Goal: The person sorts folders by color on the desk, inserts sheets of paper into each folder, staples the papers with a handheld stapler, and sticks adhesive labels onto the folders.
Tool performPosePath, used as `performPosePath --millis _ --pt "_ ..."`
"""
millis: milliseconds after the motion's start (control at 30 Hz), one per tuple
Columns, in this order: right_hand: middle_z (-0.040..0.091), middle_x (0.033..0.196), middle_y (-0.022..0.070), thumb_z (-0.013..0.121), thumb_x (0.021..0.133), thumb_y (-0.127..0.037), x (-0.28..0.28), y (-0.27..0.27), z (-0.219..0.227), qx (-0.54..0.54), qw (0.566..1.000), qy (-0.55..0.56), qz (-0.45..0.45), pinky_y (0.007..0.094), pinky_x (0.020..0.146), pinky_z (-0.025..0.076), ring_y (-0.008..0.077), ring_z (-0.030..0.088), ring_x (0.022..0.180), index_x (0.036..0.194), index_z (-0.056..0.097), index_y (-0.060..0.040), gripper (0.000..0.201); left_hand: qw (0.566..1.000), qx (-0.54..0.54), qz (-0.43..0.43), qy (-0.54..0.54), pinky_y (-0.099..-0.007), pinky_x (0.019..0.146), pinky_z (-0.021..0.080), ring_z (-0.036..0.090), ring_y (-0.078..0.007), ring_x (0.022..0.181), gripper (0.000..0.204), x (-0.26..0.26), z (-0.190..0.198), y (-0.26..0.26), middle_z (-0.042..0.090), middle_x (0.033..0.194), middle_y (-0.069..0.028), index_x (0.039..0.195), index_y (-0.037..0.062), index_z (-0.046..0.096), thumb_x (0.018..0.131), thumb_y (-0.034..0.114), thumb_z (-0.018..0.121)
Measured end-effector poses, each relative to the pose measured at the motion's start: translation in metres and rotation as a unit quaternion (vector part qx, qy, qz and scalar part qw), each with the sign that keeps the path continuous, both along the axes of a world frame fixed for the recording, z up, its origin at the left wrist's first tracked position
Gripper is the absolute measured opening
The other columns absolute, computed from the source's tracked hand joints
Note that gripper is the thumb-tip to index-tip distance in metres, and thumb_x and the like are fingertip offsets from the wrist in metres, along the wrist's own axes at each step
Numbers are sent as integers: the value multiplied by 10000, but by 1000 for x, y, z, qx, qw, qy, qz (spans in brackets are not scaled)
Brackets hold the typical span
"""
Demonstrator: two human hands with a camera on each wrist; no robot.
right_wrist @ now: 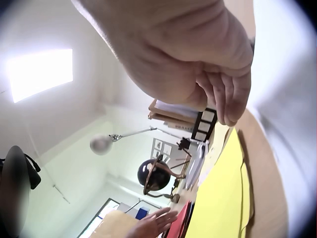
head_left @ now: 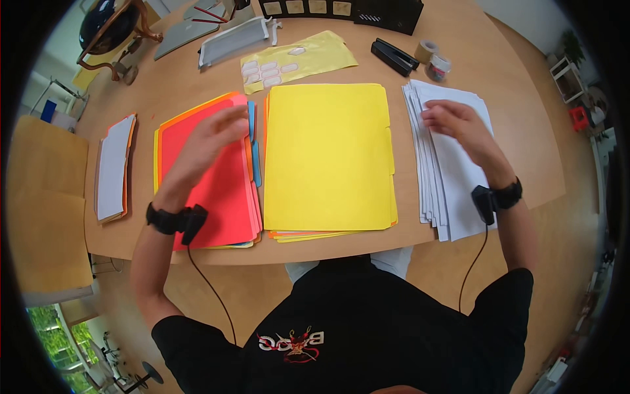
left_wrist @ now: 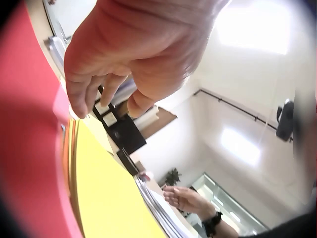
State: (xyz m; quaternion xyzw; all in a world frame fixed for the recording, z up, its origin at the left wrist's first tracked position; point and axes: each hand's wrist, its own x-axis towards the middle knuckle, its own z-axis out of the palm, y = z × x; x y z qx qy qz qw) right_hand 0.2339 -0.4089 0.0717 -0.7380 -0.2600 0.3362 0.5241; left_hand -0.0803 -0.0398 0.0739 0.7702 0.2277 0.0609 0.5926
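Note:
In the head view a stack of yellow folders (head_left: 328,157) lies in the middle of the table. My left hand (head_left: 209,141) hovers over the red folders (head_left: 220,197) to its left, fingers relaxed and holding nothing. Over the white paper stack (head_left: 459,190) on the right is my right hand (head_left: 467,131), its fingers loosely bent and empty. The left wrist view shows my left hand (left_wrist: 133,54) above the red folder (left_wrist: 29,134), its fingers hanging apart. Seen from the right wrist, my right hand (right_wrist: 183,54) has its fingers hanging downward.
A stapler (head_left: 394,57), a tape roll (head_left: 426,50) and a small jar (head_left: 438,67) stand at the back right. Behind the folders lie a yellow sheet with labels (head_left: 315,59) and a grey tray (head_left: 237,43). A narrow paper stack (head_left: 115,167) sits far left, below a globe (head_left: 108,29).

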Motion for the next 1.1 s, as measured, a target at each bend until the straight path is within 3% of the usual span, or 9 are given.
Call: performPosePath --millis 133,267,467,533,667,733,833,1033,1100 --pt "681 983 108 603 945 -176 -38 47 -19 -96 991 76 56 208 853 479 124 621 910 1071 683 91 306 990 90 -76 73 -370 1090 388 486 -303 1322 709 41 -21 -40 490 1431 -235 1476 -60 368 966 366 615" --pt "655 1110 86 600 974 -153 -40 54 -17 -113 984 100 92 159 883 486 82 607 974 1252 620 65 354 990 83 -20 110 -363 1109 359 451 -318 1360 683 47 -19 -50 458 1460 -256 1457 -54 404 946 344 621" --pt "671 1070 82 632 942 -143 -54 50 -7 -129 990 -18 54 195 867 497 97 611 944 1284 594 53 396 993 -111 5 30 -364 1123 340 424 -329 1377 618 46 -17 -54 419 1494 -244 1440 -48 430 930 242 625" --pt "676 1007 69 671 917 -136 -59 50 -9 -131 989 -39 53 221 824 500 99 609 874 1238 611 55 379 986 -159 52 -14 -328 1123 333 416 -255 1381 623 48 -16 -65 457 1459 -196 1460 -49 400 935 199 626" --pt "668 928 54 685 911 -129 -61 53 -11 -141 974 -156 85 223 746 513 92 607 802 1141 643 38 287 993 -73 96 2 -337 1125 330 419 -254 1375 642 51 -24 -66 429 1478 -196 1464 -63 380 924 177 633" --pt "666 849 48 704 908 -148 -59 54 -16 -73 995 55 50 203 685 516 81 618 774 1088 639 18 253 989 -80 122 39 -340 1137 313 404 -271 1391 656 52 -20 -65 425 1480 -211 1466 -72 370 912 155 640" --pt "668 831 5 685 931 -161 -60 56 -18 -88 987 125 52 204 680 523 45 613 757 1149 594 -4 284 987 -127 86 43 -392 1160 273 288 -341 1466 721 50 -23 -58 357 1523 -281 1483 -36 351 879 201 666" --pt "683 865 -32 650 974 -214 -69 55 -8 32 991 123 44 213 688 537 48 630 746 1202 559 -54 293 989 98 108 -25 -353 1082 389 457 -311 1350 647 45 -47 -57 484 1428 -220 1455 -44 367 923 209 637" --pt "688 870 -28 644 980 -227 -66 53 -6 56 989 128 43 213 691 537 51 633 753 1227 553 -57 313 990 -21 122 -72 -326 1040 423 519 -272 1277 574 46 -39 -64 534 1362 -180 1434 -38 382 964 211 597"
